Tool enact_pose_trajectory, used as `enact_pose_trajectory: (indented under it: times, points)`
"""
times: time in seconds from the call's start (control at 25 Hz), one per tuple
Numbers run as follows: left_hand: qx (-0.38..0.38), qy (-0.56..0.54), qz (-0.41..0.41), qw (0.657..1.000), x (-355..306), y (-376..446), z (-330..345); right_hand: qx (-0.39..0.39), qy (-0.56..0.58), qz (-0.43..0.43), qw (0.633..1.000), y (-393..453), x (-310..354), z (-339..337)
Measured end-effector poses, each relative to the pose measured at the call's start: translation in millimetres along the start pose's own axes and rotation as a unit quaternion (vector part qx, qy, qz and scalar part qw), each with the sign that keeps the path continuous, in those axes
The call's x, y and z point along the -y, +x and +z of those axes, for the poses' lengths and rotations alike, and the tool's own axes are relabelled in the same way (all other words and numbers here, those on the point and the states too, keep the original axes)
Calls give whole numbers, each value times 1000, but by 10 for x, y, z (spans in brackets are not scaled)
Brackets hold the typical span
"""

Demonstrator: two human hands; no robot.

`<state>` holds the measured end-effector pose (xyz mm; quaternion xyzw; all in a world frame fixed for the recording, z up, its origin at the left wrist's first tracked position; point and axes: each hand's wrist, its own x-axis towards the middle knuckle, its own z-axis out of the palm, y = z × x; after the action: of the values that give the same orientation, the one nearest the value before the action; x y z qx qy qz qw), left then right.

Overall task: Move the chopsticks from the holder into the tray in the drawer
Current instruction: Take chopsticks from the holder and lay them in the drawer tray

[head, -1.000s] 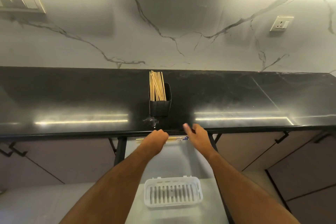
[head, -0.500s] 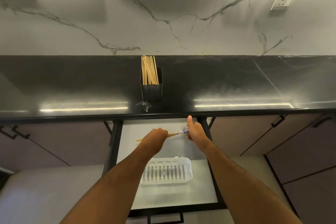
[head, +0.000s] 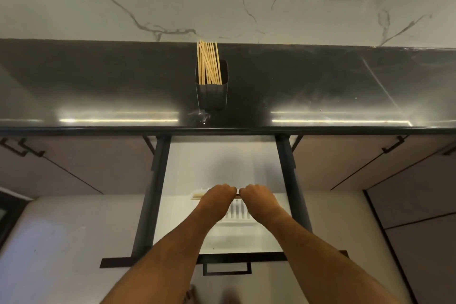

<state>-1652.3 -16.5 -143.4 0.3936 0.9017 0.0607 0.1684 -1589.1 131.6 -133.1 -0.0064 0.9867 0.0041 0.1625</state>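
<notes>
A black holder (head: 212,95) stands on the dark counter with several pale wooden chopsticks (head: 209,63) upright in it. Below, the open drawer (head: 158,180) has a white slotted tray (head: 238,212) on its floor. My left hand (head: 218,196) and my right hand (head: 257,197) are side by side over the tray's far edge, both closed on one pair of chopsticks (head: 197,196) held level. Only its left tip and a short piece between my fists show; the rest is hidden under my hands.
The black counter edge (head: 222,129) overhangs the drawer's back. Dark drawer rails (head: 287,180) run down both sides, with a handle (head: 227,269) at the front. Closed cabinet doors flank the drawer. A small crumpled clear wrapper (head: 201,116) lies in front of the holder.
Both hands have moved down and toward me with the chopstick pair, from just under the counter edge to the tray. My hands are now closer together, and the view tilted further down.
</notes>
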Motion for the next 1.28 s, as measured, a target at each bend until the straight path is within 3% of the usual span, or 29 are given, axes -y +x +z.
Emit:
enact_pose_trajectory:
  times: [0.32,0.68,1.0,1.28]
  points:
    - [-13,7,-85,996,337,-138,493,-26,46,-10,999,150,91,434]
    - [3,-47,-51,998,464,-2,739,2,94,14,995,259,75,788]
    - [52,-101,-97,989,475,66,850,52,93,40,993,329,130,934]
    - [40,-130,-113,984,573,43,920,57,113,60,990,389,54,983]
